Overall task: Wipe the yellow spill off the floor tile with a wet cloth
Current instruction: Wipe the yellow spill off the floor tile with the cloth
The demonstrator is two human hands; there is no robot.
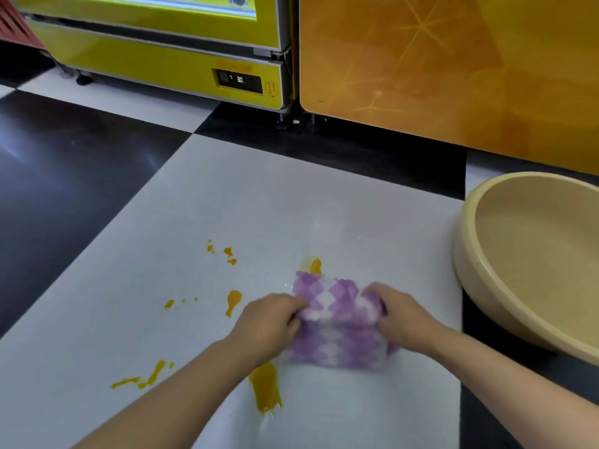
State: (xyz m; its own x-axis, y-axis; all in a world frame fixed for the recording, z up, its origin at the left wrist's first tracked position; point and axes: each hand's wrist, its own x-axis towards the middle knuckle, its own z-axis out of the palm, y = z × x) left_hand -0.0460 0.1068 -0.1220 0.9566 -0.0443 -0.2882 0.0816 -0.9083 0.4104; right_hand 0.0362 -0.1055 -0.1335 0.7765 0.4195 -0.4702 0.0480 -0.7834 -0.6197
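The left hand [270, 322] and right hand [400, 314] are gripping the cloth [337, 322] (seemingly folding it); next comes wiping the spill [265, 385] at seven o'clock.

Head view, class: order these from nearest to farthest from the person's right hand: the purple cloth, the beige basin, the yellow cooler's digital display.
1. The purple cloth: gripped by the right hand at its right edge, on the white tile.
2. The beige basin: on the floor to the right of that hand.
3. The digital display: far up and left, on the yellow cooler front.
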